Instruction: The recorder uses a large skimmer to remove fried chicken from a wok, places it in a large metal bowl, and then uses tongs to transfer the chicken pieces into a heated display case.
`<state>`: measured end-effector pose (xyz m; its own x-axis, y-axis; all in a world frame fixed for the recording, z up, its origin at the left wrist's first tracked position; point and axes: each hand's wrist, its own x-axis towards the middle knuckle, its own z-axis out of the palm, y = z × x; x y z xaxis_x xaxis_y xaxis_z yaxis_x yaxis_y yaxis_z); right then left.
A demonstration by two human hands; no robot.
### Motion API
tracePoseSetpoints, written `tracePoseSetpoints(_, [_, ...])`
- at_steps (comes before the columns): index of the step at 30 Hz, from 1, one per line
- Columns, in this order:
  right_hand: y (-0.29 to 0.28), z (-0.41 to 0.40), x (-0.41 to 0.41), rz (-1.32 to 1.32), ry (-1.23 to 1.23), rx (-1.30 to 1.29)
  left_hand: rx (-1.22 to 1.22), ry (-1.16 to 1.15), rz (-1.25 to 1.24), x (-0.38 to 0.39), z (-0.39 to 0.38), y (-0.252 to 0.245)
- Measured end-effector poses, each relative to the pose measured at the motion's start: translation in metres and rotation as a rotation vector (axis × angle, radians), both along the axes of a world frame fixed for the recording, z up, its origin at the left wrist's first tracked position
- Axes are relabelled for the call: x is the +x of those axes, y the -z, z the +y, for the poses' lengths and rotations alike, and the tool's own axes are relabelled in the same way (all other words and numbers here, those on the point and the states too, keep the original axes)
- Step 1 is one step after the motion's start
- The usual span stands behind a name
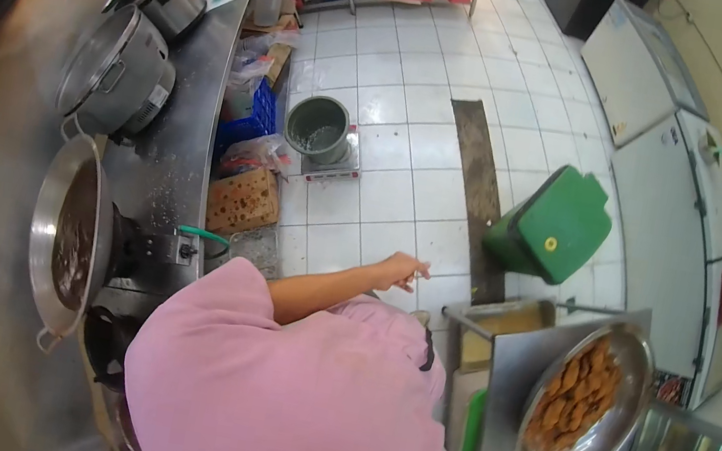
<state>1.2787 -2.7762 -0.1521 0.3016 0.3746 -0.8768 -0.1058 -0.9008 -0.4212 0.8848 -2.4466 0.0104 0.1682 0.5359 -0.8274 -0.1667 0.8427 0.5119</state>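
My left hand (399, 273) hangs in front of my waist above the white tiled floor, its fingers loosely curled and apart with nothing held. My right hand is out of view. To my left, a large two-handled wok (47, 228) holds dark oil (75, 233) on a gas burner (172, 249). On my right, a wide steel bowl (621, 416) contains many browned fried food pieces (581, 395). It rests on a metal table (503, 424). Ahead on the floor, a grey-green bucket (319, 131) sits on a platform scale (332, 175).
A green lidded bin (557, 224) stands ahead right beside a dark floor strip (476, 166). Large pots (119, 74) line the steel counter (196, 109) at left. Cardboard (243, 201) and a blue crate (257, 113) lie along its base. White freezers (665, 185) line the right wall.
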Motion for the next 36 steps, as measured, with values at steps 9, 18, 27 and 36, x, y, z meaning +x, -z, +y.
tracePoseSetpoints(9, [0.002, 0.002, -0.014, 0.023, 0.196, 0.092, 0.437, 0.249, -0.067, 0.063, -0.019, 0.037])
tracePoseSetpoints(18, [-0.109, 0.058, -0.043, -0.757, 0.661, 0.209, 0.487, 0.554, 0.136, 0.136, 0.053, -0.004])
tracePoseSetpoints(27, [-0.174, 0.028, 0.186, -0.884, 1.230, 0.586, 0.430, 0.592, 0.064, 0.321, 0.081, -0.038])
tracePoseSetpoints(36, [-0.113, 0.075, 0.354, -0.565, 0.906, 0.695, 0.639, 0.318, -0.002, 0.388, 0.098, -0.020])
